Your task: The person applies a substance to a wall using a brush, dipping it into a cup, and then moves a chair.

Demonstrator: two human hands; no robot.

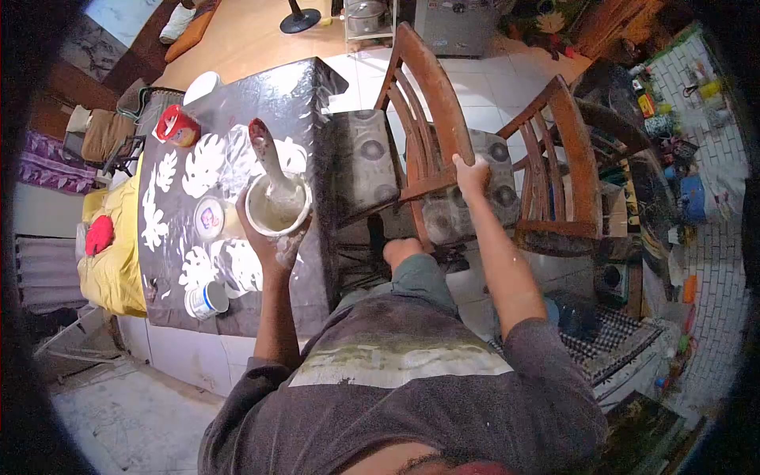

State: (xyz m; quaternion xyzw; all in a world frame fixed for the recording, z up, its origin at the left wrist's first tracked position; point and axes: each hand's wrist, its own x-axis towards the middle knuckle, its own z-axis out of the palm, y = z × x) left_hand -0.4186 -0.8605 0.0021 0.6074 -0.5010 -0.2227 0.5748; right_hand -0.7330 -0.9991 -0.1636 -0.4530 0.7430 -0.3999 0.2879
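My left hand (pixel 283 249) is wrapped round a white tub (pixel 255 212) with pale, whitish contents, above the table's right side. A long tool with a dark red handle end (pixel 260 136) leans out of the tub; its lower end is hidden inside. My right hand (pixel 473 174) grips the backrest of a brown wooden chair (pixel 434 83), fingers curled over its outer post. This chair stands beside the table, close to a patterned seat cushion (pixel 364 158).
The table (pixel 309 305) has a dark cloth with white leaf prints. On it are a red-labelled container (pixel 177 127), a round lidded jar (pixel 210 217) and a white-and-blue tub (pixel 207 300). Another wooden chair (pixel 576 158) stands to the right. Yellow cloth (pixel 119 269) lies at the left.
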